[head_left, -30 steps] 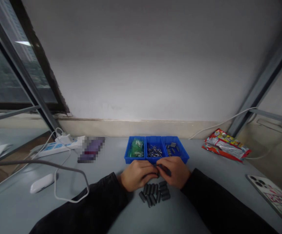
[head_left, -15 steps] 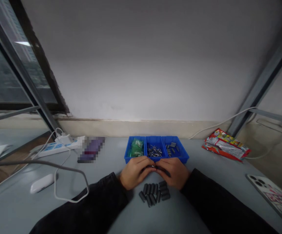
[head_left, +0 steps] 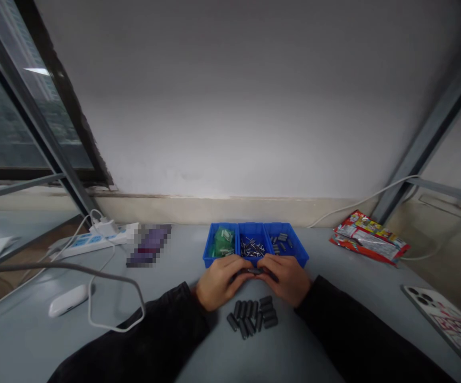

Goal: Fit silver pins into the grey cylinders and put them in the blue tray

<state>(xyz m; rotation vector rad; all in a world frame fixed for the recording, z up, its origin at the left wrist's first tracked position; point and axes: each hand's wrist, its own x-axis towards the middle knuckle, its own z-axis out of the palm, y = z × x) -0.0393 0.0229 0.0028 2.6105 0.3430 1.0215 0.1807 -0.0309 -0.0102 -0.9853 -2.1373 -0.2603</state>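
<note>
My left hand [head_left: 221, 280] and my right hand [head_left: 286, 277] meet in front of the blue bins, fingers bent and closed. Between their fingertips is a small dark cylinder [head_left: 255, 271], partly covered by the fingers. Just below the hands, several dark grey cylinders [head_left: 249, 309] lie grouped on the table. Behind the hands, the left blue bin [head_left: 209, 243] holds a green bag [head_left: 224, 242]. Small shiny metal pins [head_left: 252, 247] fill part of the middle bin, and several grey pieces [head_left: 283, 240] lie in the right one.
A white power strip [head_left: 90, 240] with cables and a white case [head_left: 69, 300] are at the left, near a blurred-out purple item [head_left: 150, 244]. To the right lie a red snack packet [head_left: 369, 236] and a phone [head_left: 445, 319]. Metal posts frame both sides.
My right-hand fingers have shifted slightly and parted from the left fingertips, so more of the dark cylinder shows between them. The left hand and the group on the table stay put.
</note>
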